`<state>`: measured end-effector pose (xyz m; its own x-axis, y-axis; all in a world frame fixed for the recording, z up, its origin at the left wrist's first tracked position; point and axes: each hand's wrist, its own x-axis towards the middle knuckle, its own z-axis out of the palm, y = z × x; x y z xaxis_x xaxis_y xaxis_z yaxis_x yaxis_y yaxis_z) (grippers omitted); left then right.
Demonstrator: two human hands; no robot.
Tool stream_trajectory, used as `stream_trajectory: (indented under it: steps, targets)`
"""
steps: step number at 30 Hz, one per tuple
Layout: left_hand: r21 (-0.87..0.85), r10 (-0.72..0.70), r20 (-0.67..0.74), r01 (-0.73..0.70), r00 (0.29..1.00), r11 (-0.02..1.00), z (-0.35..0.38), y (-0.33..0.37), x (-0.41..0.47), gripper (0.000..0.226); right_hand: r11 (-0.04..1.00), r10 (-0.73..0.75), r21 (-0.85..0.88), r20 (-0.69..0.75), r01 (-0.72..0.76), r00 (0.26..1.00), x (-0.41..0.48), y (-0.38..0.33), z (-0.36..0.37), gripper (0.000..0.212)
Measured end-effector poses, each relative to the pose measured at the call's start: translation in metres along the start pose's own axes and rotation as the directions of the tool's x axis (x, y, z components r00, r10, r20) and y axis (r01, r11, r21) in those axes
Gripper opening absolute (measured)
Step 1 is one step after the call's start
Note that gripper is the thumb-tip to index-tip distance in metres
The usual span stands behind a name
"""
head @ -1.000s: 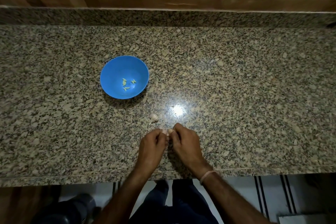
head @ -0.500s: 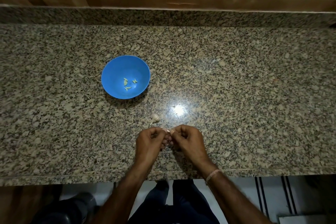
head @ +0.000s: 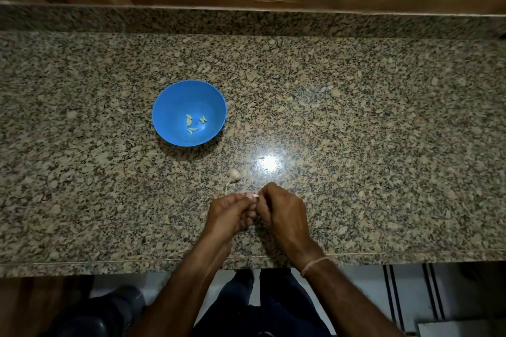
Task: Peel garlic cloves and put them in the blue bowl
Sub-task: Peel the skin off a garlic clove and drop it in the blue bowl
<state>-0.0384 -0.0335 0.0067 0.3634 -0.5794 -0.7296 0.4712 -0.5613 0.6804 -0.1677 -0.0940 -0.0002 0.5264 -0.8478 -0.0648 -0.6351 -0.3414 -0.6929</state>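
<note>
The blue bowl (head: 167, 107) stands on the granite counter, left of centre, with several small pale peeled cloves (head: 195, 124) at its bottom. My left hand (head: 228, 213) and my right hand (head: 282, 213) meet above the counter's front part, fingers curled. Between their fingertips they pinch one small pinkish garlic clove (head: 250, 195), mostly hidden by the fingers. The rest of the garlic bulb (head: 235, 174), with a thin dry stem, lies on the counter just beyond my hands.
The speckled granite counter (head: 383, 145) runs the full width, backed by a low granite ledge and a wooden wall. A bright light reflection shines right of the bulb. The counter's front edge (head: 82, 262) lies below my wrists; floor and my legs show beneath.
Both hands have stayed together on the clove, shifting only slightly, with the fingers working at it. The bowl and the bulb have not moved.
</note>
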Motion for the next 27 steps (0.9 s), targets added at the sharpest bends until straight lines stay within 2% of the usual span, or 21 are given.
stream_trajectory:
  steps: [1,2,3,4,5,6,7,10,11,12,16,19,22,24,27]
  targets:
    - [0.138,0.123,-0.016,-0.119,0.992,0.983,0.000,-0.002,-0.001,0.016,0.998,0.041,0.039,-0.002,-0.041,0.999,-0.001,-0.001,0.001,0.018]
    - [0.365,0.316,-0.009,-0.291,0.949,0.884,-0.001,-0.004,-0.001,0.016,0.987,0.112,0.113,-0.004,-0.110,0.994,0.000,-0.002,0.001,0.019]
    - [0.557,0.503,0.048,-0.441,0.863,0.704,-0.002,-0.005,-0.003,0.015,0.961,0.198,0.195,-0.001,-0.194,0.980,0.001,-0.003,0.001,0.020]
    - [0.645,0.624,0.122,-0.539,0.772,0.542,-0.004,-0.006,-0.003,0.013,0.920,0.279,0.282,0.013,-0.271,0.960,0.002,-0.004,0.001,0.018]
    - [0.659,0.672,0.169,-0.589,0.721,0.467,-0.006,-0.005,-0.001,0.010,0.869,0.343,0.365,0.042,-0.335,0.938,0.004,-0.005,0.000,0.016]
    - [0.639,0.671,0.172,-0.600,0.721,0.481,-0.006,-0.004,-0.001,0.009,0.821,0.382,0.428,0.078,-0.377,0.921,0.005,-0.006,-0.002,0.015]
    - [0.604,0.639,0.146,-0.580,0.755,0.547,-0.007,-0.004,0.000,0.009,0.807,0.382,0.452,0.091,-0.380,0.920,0.005,-0.007,-0.003,0.015]
    - [0.358,0.370,0.049,-0.363,0.928,0.860,-0.005,0.000,0.006,0.014,0.927,0.225,0.304,0.019,-0.220,0.974,0.005,-0.003,-0.003,0.018]
    - [0.268,0.279,0.039,-0.279,0.960,0.922,-0.005,0.001,0.008,0.017,0.950,0.190,0.252,0.011,-0.187,0.982,0.005,-0.002,-0.002,0.017]
    - [0.232,0.240,0.035,-0.242,0.970,0.942,-0.004,0.000,0.009,0.019,0.959,0.178,0.225,0.006,-0.174,0.984,0.006,-0.002,-0.002,0.015]
    - [0.232,0.255,-0.025,-0.242,0.967,0.942,-0.003,-0.004,0.010,0.021,0.953,0.212,0.226,-0.020,-0.202,0.977,0.007,0.001,-0.001,0.013]
    - [0.236,0.252,-0.077,-0.228,0.965,0.944,0.001,-0.010,0.011,0.022,0.973,0.167,0.165,-0.017,-0.162,0.986,0.005,0.003,0.000,0.015]
    - [0.161,0.193,-0.108,-0.174,0.975,0.971,0.003,-0.012,0.012,0.023,0.990,0.116,0.087,-0.005,-0.115,0.993,0.002,0.008,0.002,0.016]
    - [0.243,0.252,-0.117,-0.219,0.961,0.945,0.003,-0.013,0.011,0.021,0.996,0.083,0.038,-0.021,-0.082,0.996,-0.001,0.012,0.001,0.013]
    - [0.486,0.418,-0.083,-0.330,0.905,0.809,0.003,-0.013,0.005,0.028,0.997,0.008,-0.078,-0.094,-0.016,0.996,-0.003,0.013,0.000,0.026]
